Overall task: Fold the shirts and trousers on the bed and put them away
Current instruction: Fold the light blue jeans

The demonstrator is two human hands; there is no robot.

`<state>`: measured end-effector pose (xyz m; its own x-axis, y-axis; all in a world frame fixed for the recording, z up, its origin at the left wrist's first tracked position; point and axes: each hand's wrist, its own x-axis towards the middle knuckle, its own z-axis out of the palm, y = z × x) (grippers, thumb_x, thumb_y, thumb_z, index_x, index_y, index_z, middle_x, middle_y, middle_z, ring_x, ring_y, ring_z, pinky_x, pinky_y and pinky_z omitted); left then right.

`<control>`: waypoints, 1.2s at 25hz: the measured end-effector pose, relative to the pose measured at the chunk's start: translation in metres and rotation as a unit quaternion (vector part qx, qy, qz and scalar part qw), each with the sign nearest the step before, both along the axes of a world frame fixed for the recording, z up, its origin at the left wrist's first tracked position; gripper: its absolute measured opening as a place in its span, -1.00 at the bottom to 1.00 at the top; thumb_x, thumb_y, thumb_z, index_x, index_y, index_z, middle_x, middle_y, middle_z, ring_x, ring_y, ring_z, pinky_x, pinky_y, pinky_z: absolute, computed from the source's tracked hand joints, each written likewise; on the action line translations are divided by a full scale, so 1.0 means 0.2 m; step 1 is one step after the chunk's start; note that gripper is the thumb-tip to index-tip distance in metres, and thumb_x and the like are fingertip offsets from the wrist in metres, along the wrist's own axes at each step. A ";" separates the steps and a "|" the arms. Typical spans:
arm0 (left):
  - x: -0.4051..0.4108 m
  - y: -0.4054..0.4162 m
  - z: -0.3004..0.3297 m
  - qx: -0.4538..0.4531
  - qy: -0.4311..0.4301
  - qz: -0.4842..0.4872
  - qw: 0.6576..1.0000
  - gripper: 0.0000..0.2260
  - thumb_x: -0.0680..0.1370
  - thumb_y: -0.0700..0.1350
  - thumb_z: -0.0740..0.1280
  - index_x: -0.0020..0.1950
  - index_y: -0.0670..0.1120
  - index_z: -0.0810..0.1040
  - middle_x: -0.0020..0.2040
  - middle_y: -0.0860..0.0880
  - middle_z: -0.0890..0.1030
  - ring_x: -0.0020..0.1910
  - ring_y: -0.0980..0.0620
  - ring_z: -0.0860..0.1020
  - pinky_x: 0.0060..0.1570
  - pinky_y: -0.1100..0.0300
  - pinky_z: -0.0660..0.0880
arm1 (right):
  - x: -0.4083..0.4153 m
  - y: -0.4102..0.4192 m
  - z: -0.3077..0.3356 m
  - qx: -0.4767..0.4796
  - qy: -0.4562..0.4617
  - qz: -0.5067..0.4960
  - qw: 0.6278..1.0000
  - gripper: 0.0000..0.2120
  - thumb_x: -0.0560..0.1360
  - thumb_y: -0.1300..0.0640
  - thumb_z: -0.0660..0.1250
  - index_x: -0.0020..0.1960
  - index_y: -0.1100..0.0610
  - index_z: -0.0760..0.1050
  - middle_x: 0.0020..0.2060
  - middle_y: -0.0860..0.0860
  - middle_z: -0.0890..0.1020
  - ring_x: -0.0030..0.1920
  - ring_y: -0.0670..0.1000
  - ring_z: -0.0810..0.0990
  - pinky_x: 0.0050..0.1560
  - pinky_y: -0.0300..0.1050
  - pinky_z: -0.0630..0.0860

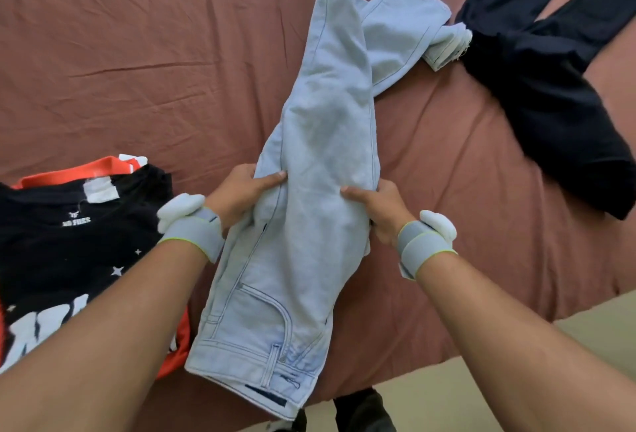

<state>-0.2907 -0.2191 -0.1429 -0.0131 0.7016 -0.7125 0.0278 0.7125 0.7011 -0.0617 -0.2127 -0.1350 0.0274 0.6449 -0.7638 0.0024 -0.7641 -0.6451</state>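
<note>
- The pair of light blue denim jeans (309, 211) lies on the rust-brown bed sheet (144, 63), its waistband at the near edge of the bed and its long axis running away from the person, tilted a little to the right.
- Both hands sit on the thigh part, level with each other. The left hand (241, 190) grips the left edge, with the thumb on top and the other fingers hidden under the cloth. The right hand (375, 204) grips the right edge the same way.
- Each wrist wears a grey strap with a white padded block, and the forearms reach in from the near corners.
- One leg is laid over the other and bunches upward beyond the hands. The hems (444, 42) lie twisted at the far end, well out of reach of either hand.
- Judging from this, the next fold has to bring those far hems toward the waistband along that axis, and neither hand is nearer.
- Near left, touching the waistband, is a black printed T-shirt (69, 252) on an orange garment (69, 173).
- Far right lies a pair of black trousers (550, 87), unfolded.
</note>
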 end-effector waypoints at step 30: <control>0.00 -0.07 0.07 -0.172 0.026 -0.180 0.968 -0.49 0.44 0.28 0.41 0.18 -0.07 0.55 0.00 0.03 0.54 -0.07 0.10 0.52 -0.08 0.23 0.42 | 0.07 -0.22 -0.06 -0.125 0.016 0.111 0.986 -0.36 0.29 -0.02 0.59 0.27 0.21 0.47 0.18 0.12 0.60 0.20 0.11 0.54 0.18 -0.05 0.44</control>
